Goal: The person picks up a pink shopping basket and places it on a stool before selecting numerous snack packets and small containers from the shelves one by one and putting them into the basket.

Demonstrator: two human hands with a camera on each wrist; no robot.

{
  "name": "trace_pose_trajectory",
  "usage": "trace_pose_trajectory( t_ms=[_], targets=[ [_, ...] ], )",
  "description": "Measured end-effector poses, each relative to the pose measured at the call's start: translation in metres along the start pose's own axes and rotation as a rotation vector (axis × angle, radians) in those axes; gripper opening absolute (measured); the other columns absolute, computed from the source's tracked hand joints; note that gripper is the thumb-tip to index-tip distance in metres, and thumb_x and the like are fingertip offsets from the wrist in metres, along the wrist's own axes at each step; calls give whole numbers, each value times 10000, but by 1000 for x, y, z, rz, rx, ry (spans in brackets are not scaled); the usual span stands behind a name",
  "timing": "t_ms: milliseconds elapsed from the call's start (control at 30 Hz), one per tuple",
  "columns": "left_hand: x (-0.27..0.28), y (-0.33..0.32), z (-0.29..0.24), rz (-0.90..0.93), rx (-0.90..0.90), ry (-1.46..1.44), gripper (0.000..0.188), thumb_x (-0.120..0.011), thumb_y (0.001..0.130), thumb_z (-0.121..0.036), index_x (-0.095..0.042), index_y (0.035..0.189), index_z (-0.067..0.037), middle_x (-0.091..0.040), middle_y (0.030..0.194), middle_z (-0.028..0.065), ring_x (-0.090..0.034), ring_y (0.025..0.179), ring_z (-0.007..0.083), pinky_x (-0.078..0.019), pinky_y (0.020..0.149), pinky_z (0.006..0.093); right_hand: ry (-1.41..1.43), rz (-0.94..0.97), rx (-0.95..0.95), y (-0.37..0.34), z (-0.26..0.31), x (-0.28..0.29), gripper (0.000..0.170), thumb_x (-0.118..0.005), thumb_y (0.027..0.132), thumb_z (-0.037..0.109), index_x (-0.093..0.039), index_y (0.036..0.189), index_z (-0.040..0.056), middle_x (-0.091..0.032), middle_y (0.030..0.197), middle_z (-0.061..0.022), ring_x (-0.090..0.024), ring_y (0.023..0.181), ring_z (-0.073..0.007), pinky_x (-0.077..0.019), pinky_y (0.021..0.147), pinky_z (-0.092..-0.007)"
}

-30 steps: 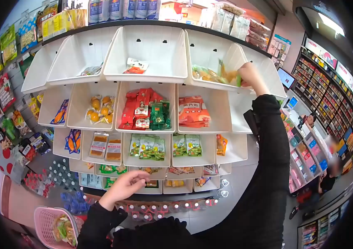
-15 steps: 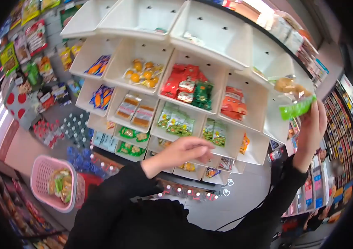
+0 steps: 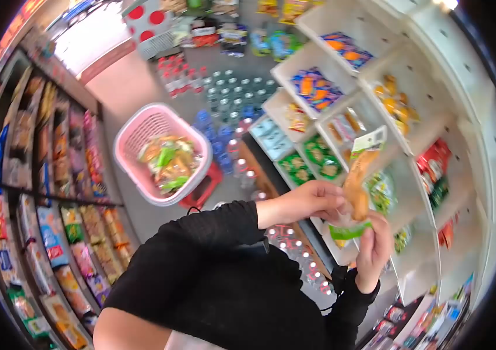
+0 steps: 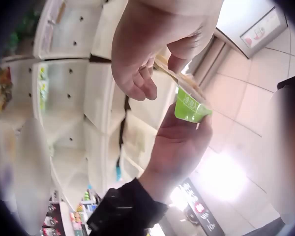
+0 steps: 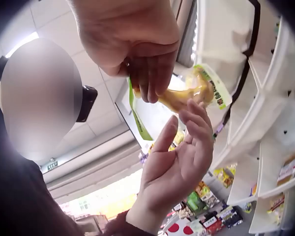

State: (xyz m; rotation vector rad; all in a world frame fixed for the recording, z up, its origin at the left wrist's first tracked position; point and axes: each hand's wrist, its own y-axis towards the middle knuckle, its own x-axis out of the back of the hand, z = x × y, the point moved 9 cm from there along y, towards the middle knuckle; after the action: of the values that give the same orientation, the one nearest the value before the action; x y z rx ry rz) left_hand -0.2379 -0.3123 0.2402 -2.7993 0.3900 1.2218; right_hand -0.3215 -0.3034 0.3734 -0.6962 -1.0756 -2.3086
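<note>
My right hand [image 3: 373, 248] grips the green end of a clear snack packet [image 3: 357, 189] with a long yellow-brown piece of food inside, which looks like a chicken leg. The packet's printed white end points up and away. From the left, my left hand [image 3: 306, 204] meets the middle of the packet. In the right wrist view the left hand [image 5: 179, 160] has its thumb apart from loosely bent fingers, with fingertips at the packet [image 5: 179, 98]. The left wrist view shows the right hand [image 4: 179, 142] below, holding the green end.
A pink basket [image 3: 122, 143] with several similar packets stands on the floor to the left. White bins [image 3: 411, 216] of packaged snacks rise on the right. Bottles [image 3: 236, 96] stand on the floor beyond the basket. Stocked shelves [image 3: 44, 204] line the far left.
The right hand has taken the packet out of an upper bin and brought it down to the left hand. The view has turned left, towards the pink basket.
</note>
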Motion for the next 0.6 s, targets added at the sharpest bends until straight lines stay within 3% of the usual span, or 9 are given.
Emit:
trace_pose_trajectory(
  t_ms=[33, 100, 200, 300, 400, 433, 533, 600],
  targets=[
    [30, -14, -4, -85, 16, 117, 323, -490, 848, -171, -439, 1113, 6, -574, 876, 24, -557, 786, 92, -460, 705, 249, 37, 32, 5, 15, 1, -27, 109, -488, 751, 32, -528, 836, -23, -550, 784, -141, -547, 682, -245, -416, 605, -284],
    [97, -50, -18, -360, -35, 243, 325, -517, 825, -123, -442, 1113, 6, -571, 829, 27, -551, 735, 95, -452, 654, 244, 38, 328, -31, 32, -3, -106, 146, -518, 710, 26, -529, 855, 9, -551, 844, -142, -554, 747, -303, -440, 617, -326],
    [162, -117, -33, -520, -159, -190, 379, -551, 796, -139, -427, 1127, -3, -557, 892, 64, -552, 744, 126, -461, 678, 264, 8, 556, 41, 33, 3, -213, 145, -539, 694, 37, -505, 835, 41, -534, 914, -93, -546, 735, -294, -449, 586, -357],
    [216, -181, -24, -652, -146, -605, 296, -553, 803, -169, -463, 1050, -32, -537, 929, 52, -528, 813, 142, -452, 717, 305, -74, 710, 235, 18, 28, -308, 104, -545, 676, 84, -499, 764, 52, -503, 826, -74, -552, 686, -246, -463, 561, -333],
    [273, -249, -12, -926, -197, -411, 244, -535, 815, -151, -472, 1023, -42, -527, 920, 28, -520, 812, 135, -446, 702, 281, -25, 822, 357, -6, 52, -387, 78, -492, 678, 73, -487, 744, 33, -495, 792, -81, -548, 690, -227, -462, 547, -330],
    [277, -262, -21, -945, -229, -425, 224, -515, 814, -101, -469, 1026, -44, -535, 926, 44, -523, 835, 141, -447, 707, 279, -15, 876, 396, -14, 60, -411, 68, -483, 687, 77, -485, 738, 32, -503, 804, -84, -549, 727, -229, -464, 601, -333],
    [346, -317, 0, -1094, -309, -407, 191, -487, 802, -35, -486, 993, -35, -548, 941, 78, -538, 861, 170, -453, 726, 292, 36, 875, 416, -27, 66, -464, 122, -475, 700, 82, -499, 802, 18, -511, 827, -100, -546, 773, -249, -456, 668, -345],
    [358, -330, -28, -1105, -343, -382, 154, -476, 800, -21, -507, 950, -34, -558, 921, 72, -548, 850, 177, -456, 726, 281, 83, 751, 412, -24, 67, -476, 209, -467, 711, 76, -494, 902, -3, -517, 869, -126, -545, 807, -270, -446, 711, -357]
  ],
)
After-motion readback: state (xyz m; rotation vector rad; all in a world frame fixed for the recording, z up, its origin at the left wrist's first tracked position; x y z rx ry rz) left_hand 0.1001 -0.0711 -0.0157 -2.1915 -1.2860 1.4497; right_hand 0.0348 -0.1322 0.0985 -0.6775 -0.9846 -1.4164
